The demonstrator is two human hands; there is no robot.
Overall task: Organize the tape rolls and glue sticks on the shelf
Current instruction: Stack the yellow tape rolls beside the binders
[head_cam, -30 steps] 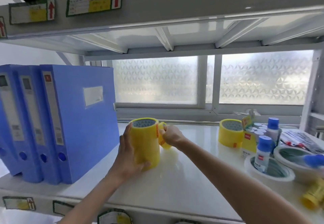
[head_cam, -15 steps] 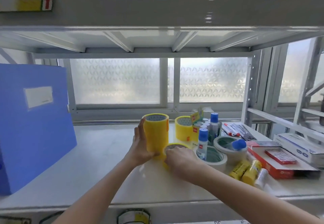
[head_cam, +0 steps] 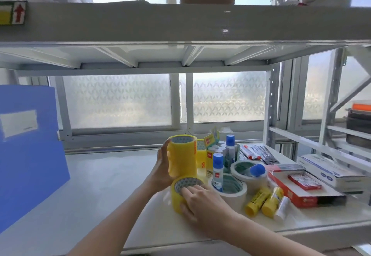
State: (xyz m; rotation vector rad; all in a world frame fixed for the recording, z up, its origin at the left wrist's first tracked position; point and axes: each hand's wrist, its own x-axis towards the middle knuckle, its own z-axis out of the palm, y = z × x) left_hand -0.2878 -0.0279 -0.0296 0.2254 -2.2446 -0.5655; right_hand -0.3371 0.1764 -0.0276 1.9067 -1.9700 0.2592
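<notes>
Head view: the left grip (head_cam: 160, 167) is closed round the left side of the tall tape stack (head_cam: 181, 155), a yellow column held upright, with the fingers curled behind its upper edge and the palm against its wall. The foot of the stack is hidden, so it cannot be told whether it rests on the shelf (head_cam: 100, 185). The right grip (head_cam: 200, 201) is closed on the low tape roll (head_cam: 178, 197), a single yellow roll lying flat on the shelf just in front of the stack; the fingers are laid over its top rim and open core, and the thumb is pressed against its outer wall. The roll lies under and to the left of this grip, and the two grips are near each other. A rear tape roll (head_cam: 200, 153), also yellow, is seen just behind the stack on its right. Two white tape rings (head_cam: 232, 196) are placed just right of the low roll, the nearer one with a blue-capped glue bottle (head_cam: 217, 171) standing in it. The glue sticks (head_cam: 258, 200) lie on their sides further right, beside a red carton (head_cam: 301, 193). A blue file box (head_cam: 30, 155) stands at the far left.
</notes>
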